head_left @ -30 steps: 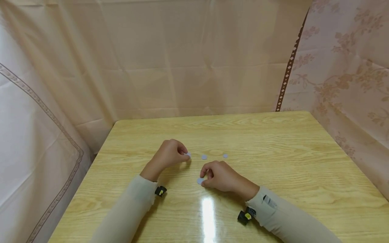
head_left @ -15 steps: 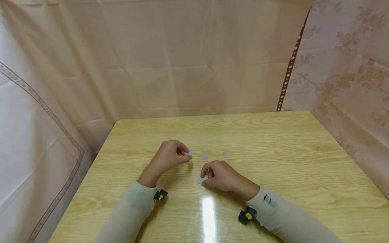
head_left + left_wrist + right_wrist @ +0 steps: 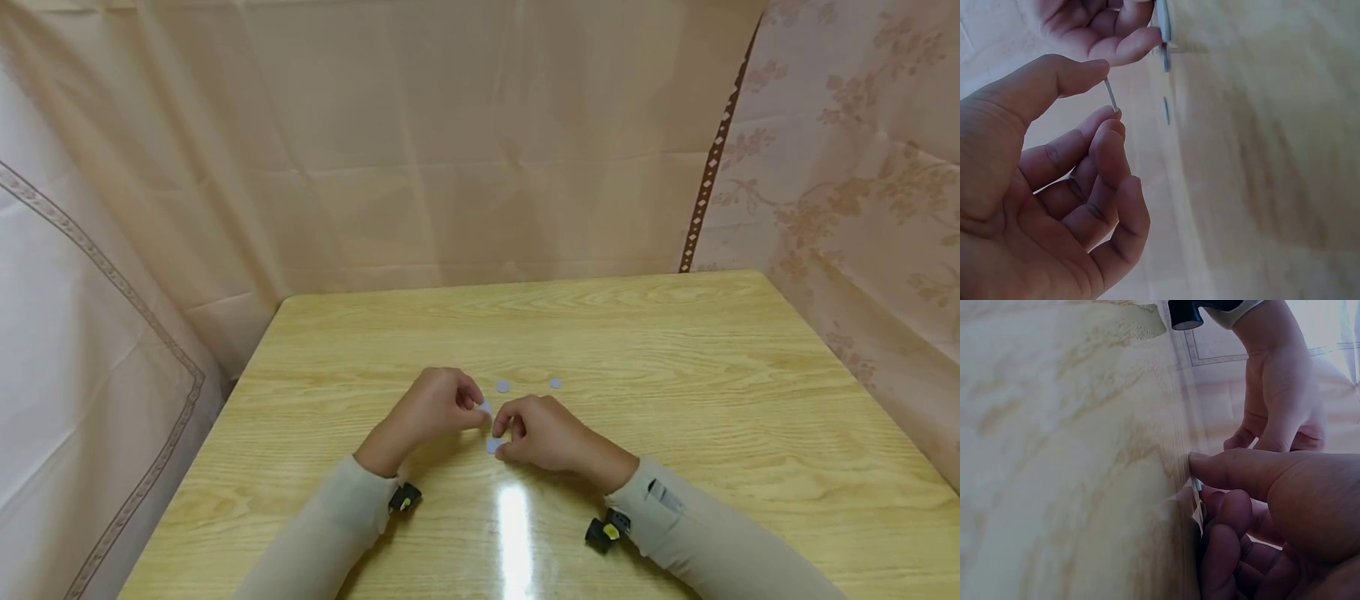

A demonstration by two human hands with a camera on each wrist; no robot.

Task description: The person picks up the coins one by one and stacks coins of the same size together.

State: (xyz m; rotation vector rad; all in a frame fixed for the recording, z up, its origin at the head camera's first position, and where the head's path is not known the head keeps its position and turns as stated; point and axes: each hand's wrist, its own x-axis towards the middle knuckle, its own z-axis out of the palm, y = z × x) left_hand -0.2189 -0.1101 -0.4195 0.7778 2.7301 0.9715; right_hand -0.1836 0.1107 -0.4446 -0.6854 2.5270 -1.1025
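Note:
In the head view my left hand (image 3: 435,408) pinches a thin, pale round disc (image 3: 485,407) between thumb and fingertips. The left wrist view shows that disc edge-on as a thin strip (image 3: 1111,95), held up off the table. My right hand (image 3: 547,433), just nearer and to the right, has thumb and forefinger gripping a larger pale disc (image 3: 492,445) by its edge, low at the tabletop. The two hands are close together, the left disc slightly behind the right one. In the right wrist view the right thumb (image 3: 1229,469) presses down at the wood and partly hides the disc.
Two smaller pale discs lie beyond the hands, one in the middle (image 3: 503,387) and a smaller one to the right (image 3: 555,383). All are on a wood-grain table (image 3: 675,350). A beige curtain (image 3: 480,167) hangs behind its far edge.
My left hand has lifted its disc off the table and carried it right and nearer, up beside the right hand. The right hand has stayed in place on its disc.

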